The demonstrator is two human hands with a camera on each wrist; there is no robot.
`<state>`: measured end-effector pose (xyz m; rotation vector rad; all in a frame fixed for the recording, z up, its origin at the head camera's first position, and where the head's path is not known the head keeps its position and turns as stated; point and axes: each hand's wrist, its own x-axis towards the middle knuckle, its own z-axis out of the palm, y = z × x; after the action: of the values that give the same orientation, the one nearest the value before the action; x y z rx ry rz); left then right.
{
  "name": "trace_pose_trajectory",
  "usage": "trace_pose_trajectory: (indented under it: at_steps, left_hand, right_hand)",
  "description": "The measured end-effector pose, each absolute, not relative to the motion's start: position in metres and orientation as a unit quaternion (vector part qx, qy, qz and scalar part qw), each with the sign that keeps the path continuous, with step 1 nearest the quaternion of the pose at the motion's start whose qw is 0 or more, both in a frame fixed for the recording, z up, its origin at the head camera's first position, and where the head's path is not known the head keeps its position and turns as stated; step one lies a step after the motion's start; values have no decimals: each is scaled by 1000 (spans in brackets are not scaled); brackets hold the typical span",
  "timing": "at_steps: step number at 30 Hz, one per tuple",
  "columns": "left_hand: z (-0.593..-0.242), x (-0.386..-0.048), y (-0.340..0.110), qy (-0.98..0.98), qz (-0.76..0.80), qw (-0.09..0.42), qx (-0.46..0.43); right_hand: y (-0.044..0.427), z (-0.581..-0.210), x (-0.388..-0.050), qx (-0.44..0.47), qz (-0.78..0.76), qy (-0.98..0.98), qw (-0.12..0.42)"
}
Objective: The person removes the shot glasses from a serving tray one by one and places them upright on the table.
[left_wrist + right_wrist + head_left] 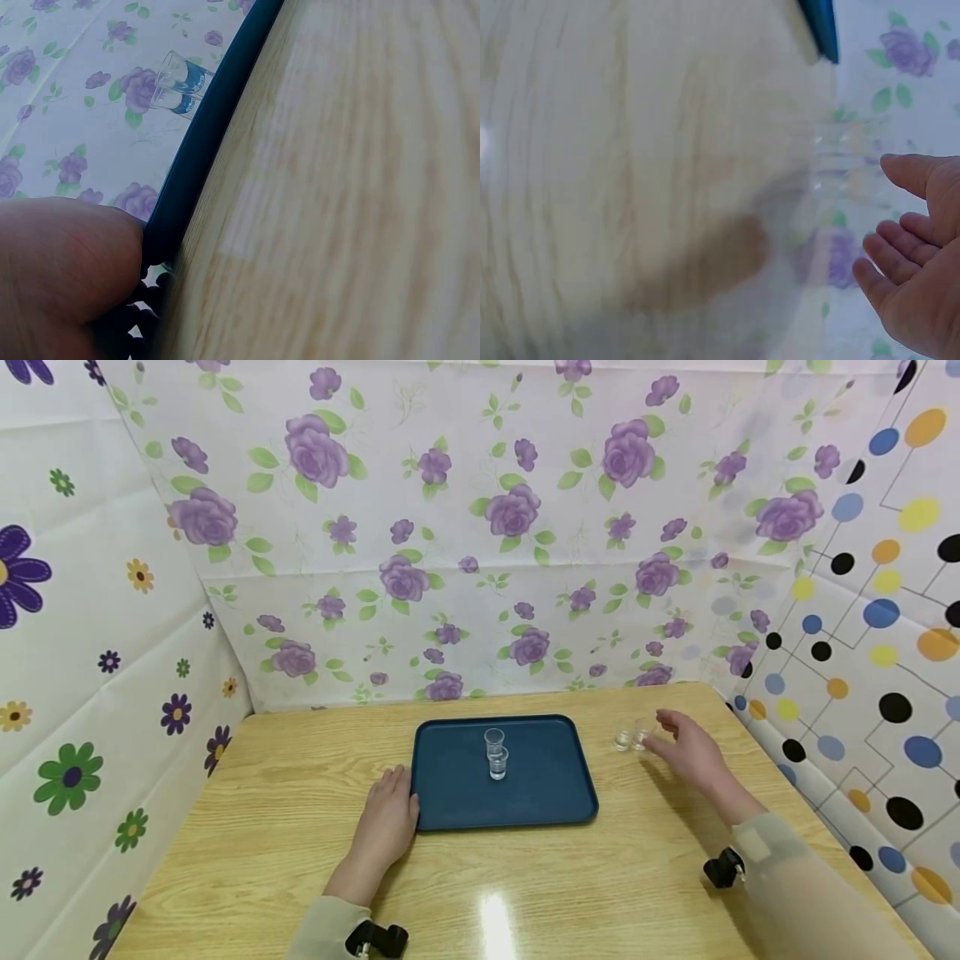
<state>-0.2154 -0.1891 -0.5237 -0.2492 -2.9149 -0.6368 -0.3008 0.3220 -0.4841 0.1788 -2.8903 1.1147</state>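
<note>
A dark blue tray (450,797) lies on the wooden table, with two small clear shot glasses standing close together on it, one glass (494,740) behind the other (498,766). My left hand (387,814) rests against the tray's left edge, fingers extended. Right of the tray stand two more clear shot glasses side by side, the left one (622,740) and the right one (641,737). Beside that right glass is my right hand (692,753), thumb and fingers apart, holding nothing. In the right wrist view the thumb tip appears very near the glasses; contact cannot be told.
A wooden table (262,827) spreads under everything. Behind it hangs a white cloth with purple roses (513,510). Patterned cloths also hang at the left (97,652) and right (885,610). Each wrist carries a small black camera.
</note>
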Motion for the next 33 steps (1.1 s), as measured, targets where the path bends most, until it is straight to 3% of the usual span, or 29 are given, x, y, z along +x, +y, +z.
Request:
trace_pose_trajectory:
  at_steps: [8,33]
  left_hand:
    - [-522,-215,-190,-971,-211,71,-82]
    - [-523,-215,-190,-971,-210,71,-86]
  right_hand:
    - [296,-465,-287,89,341,-934,52]
    - [188,-462,-280,176,388,-904,18]
